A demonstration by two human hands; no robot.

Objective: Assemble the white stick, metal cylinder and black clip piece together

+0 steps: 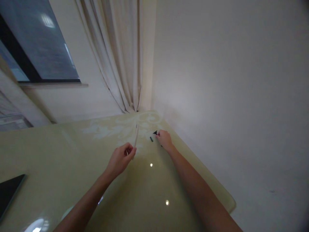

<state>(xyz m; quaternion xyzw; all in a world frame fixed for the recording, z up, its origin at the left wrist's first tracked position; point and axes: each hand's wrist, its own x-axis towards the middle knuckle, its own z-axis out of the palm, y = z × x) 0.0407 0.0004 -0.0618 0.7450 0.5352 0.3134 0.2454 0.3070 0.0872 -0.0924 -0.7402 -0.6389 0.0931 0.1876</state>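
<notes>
My left hand (123, 155) is closed in a pinch on a thin whitish strip (136, 136). The strip points away from me and has a small dark mark near its far end. Farther right, my right hand (164, 139) pinches a small black piece (155, 132) just above the table; its exact kind is too small to tell. A small dark green bar (151, 139) lies on the tabletop, left of my right hand and apart from it. Part of another tiny dark thing (161, 146) shows under my right wrist.
The glossy pale green table (72, 154) has a rounded right corner and meets a plain wall (229, 96) on the right. A flat dark panel (11, 191) sits at the left edge. Behind the table hang curtains (120, 54) beside a window (45, 42).
</notes>
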